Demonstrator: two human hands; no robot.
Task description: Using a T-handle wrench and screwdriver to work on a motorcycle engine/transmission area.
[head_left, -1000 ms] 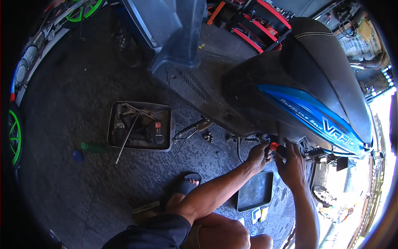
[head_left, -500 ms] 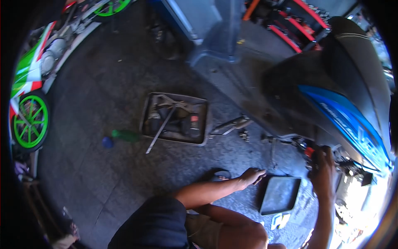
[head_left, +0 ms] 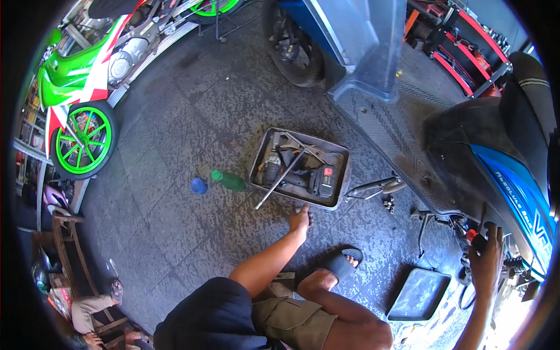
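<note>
My right hand point(head_left: 489, 256) is closed round a tool with a red-and-black handle point(head_left: 476, 240), at the underside of a blue-and-black scooter point(head_left: 496, 169). Its working end is lost among the dark engine parts. My left hand point(head_left: 301, 220) is just in front of the near rim of a dark tray point(head_left: 298, 202), thumb apart from the loosely bent fingers, with nothing visible in it. Inside that tray lie a cordless drill point(head_left: 272, 165), a black-and-red battery tool point(head_left: 322, 179) and a long metal rod point(head_left: 280, 179) that sticks out over the near rim.
A shallow black tray point(head_left: 421, 296) lies below the engine. Left of the tool tray are a green bottle point(head_left: 228, 180) and a blue cap-like piece point(head_left: 199, 186). A green-wheeled motorcycle point(head_left: 84, 140) stands far left; a red-edged tool cart point(head_left: 469, 55) is far right. Another person's leg point(head_left: 93, 303) shows lower left.
My left hand has moved left, from beside the shallow black tray to the tool tray's near rim. My right hand stays at the engine with its tool. The view has swung left.
</note>
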